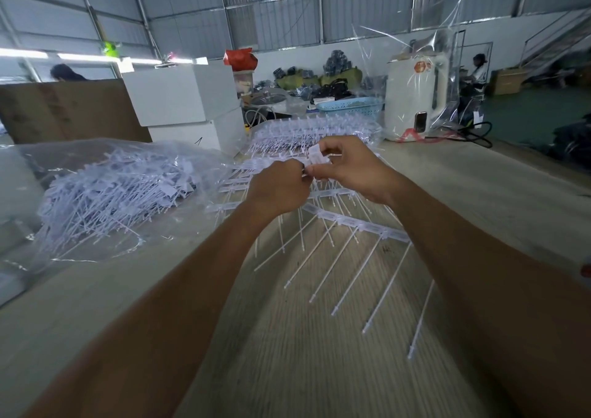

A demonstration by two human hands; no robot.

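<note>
Both hands raised over the table (287, 363), meeting in mid-view.

- Left hand (278, 187): fingers curled, fingertips pinching the upper end of the strip of ties (358, 224).
- Right hand (348, 168): thumb and fingers pinching the same end, on a small white tag, touching the left fingertips.
- Strip of ties: long axis runs from the pinch down and to the right, passing under the right wrist, lower part near or on the table. Can't tell exactly where it touches.
- Look: white, slightly see-through plastic. Flat rectangular tags joined edge to edge in a row. Each tag carries one thin straight tail.
- Tails point toward the camera and a little left, fanned apart, each with a small knob near its tip.

Around: a clear bag of loose ties (112, 190) to the left, more stacked strips (313, 129) just beyond the hands, white boxes (179, 97) behind, and a blue basket (350, 105) further back.
</note>
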